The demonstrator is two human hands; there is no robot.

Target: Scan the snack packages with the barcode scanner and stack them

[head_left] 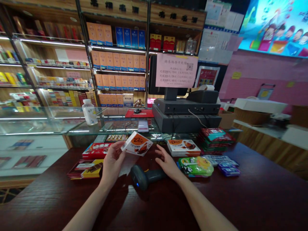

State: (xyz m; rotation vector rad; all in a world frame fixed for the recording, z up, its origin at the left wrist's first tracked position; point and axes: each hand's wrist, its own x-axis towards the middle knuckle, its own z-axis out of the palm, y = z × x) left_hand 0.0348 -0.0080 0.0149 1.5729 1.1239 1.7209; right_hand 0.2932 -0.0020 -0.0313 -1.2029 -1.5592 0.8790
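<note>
At the lower middle of the frame a dark handheld scanner (144, 177) is lying on the dark wooden table (252, 199), and it is not being grasped. The right hand (168, 163) is being spread over its handle end, grip released and fingers splayed; whether the palm is touching it cannot be told. Just left, the left hand (113, 160) is being held up with its grip clenched on a white and orange box (137, 143), which is being held tilted in the air at the centre of the frame, above the scanner. By that showing, one box is in hand and the scanner is not yet taken up. Farther back the other goods are lying untouched on the table: flat bars (86, 169) and a red pack (96, 150) at the left, a second orange box (183, 147), a green packet (196, 166) and blue packets (225, 165) at the right, then a stack of red and teal packs (215, 138). Beyond them, at the upper middle, a till (187, 114) is standing
</note>
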